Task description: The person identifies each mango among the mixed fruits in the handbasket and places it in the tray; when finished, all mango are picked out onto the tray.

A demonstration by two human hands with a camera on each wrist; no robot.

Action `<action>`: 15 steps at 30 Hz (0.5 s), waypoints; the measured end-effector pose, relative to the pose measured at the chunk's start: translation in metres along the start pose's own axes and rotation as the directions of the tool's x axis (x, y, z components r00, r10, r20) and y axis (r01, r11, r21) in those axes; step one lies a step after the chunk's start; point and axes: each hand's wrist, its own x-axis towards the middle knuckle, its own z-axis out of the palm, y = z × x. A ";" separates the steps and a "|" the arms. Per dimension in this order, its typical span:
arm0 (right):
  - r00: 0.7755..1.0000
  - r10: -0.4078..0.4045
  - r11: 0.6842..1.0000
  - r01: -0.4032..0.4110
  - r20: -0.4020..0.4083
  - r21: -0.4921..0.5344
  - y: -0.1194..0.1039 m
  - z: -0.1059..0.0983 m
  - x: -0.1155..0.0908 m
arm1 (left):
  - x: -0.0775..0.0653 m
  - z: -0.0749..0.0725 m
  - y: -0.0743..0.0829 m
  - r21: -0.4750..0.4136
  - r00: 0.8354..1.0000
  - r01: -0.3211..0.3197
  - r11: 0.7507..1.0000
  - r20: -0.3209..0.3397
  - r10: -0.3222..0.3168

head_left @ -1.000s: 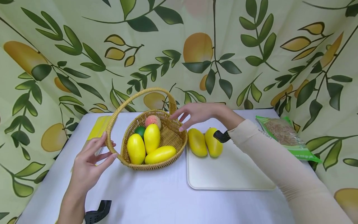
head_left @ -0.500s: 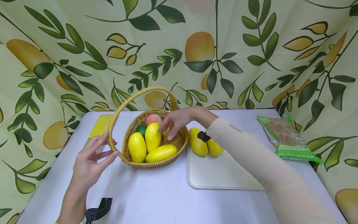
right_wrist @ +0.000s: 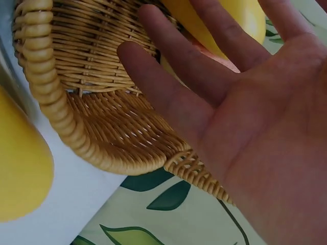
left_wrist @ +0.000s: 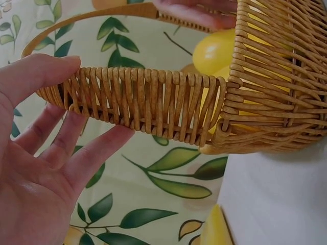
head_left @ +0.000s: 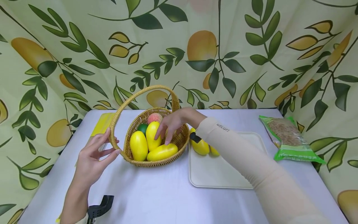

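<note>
In the head view a wicker basket (head_left: 156, 163) holds three yellow mangoes, a round dark green fruit (head_left: 142, 128) and a pink peach-like ball (head_left: 154, 117). My left hand (head_left: 90, 158) pinches the low left part of its arched handle (head_left: 127, 102), thumb on one side and fingers on the other, as the left wrist view also shows. My right hand (head_left: 174, 123) is over the basket's right half, fingers spread and pointing down. Its fingertips are beside the middle mango (head_left: 152, 137) and just above the lying mango (head_left: 163, 152); contact is unclear. The left mango (head_left: 139, 146) stands apart from it.
A pale tray (head_left: 218, 177) to the right bears two more mangoes (head_left: 200, 148), partly hidden by my right forearm. A green-edged plastic packet (head_left: 288, 137) lies at the far right. Something flat and yellow (head_left: 102, 124) lies behind my left hand.
My right hand has moved left and down from the basket's right rim to the mangoes inside. The left hand has stayed on the handle.
</note>
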 end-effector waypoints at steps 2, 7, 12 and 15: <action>1.000 0.021 0.999 -0.021 0.010 0.027 -0.001 0.001 0.003 | 0.000 -0.001 0.000 0.006 1.000 0.003 1.000 0.003 -0.003; 0.997 0.071 0.996 -0.073 0.038 0.042 -0.005 0.004 0.011 | 0.000 -0.001 0.001 0.002 1.000 0.006 1.000 0.004 -0.006; 0.994 0.094 0.995 -0.096 0.058 0.034 -0.009 0.007 0.018 | 0.000 -0.001 0.000 -0.008 1.000 0.006 1.000 0.008 -0.006; 0.993 0.094 0.995 -0.097 0.073 0.035 -0.009 0.010 0.021 | 0.000 -0.001 0.000 -0.002 1.000 0.013 1.000 0.012 -0.013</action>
